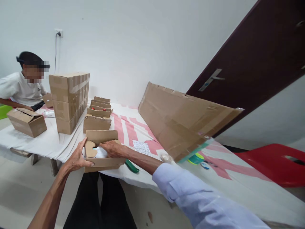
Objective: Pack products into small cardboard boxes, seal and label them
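Note:
An open cardboard box (105,163) stands at the table's front edge, its back flap raised. My left hand (79,156) grips the box's left side, thumb along the front and fingers at the back left corner. Inside the box lie a white item (101,152) and a curved brown cardboard piece (90,149). My right hand (112,148) reaches into the right half of the box, against the white item; its fingertips are partly hidden, and whether they hold anything does not show.
Behind stand a row of open boxes (97,124) and stacked taped boxes (63,105). A person (22,87) sits at far left near another box (30,124). A large cardboard panel (176,117), green-handled tool (132,166), tape roll (195,158) and red chair (274,162) are right.

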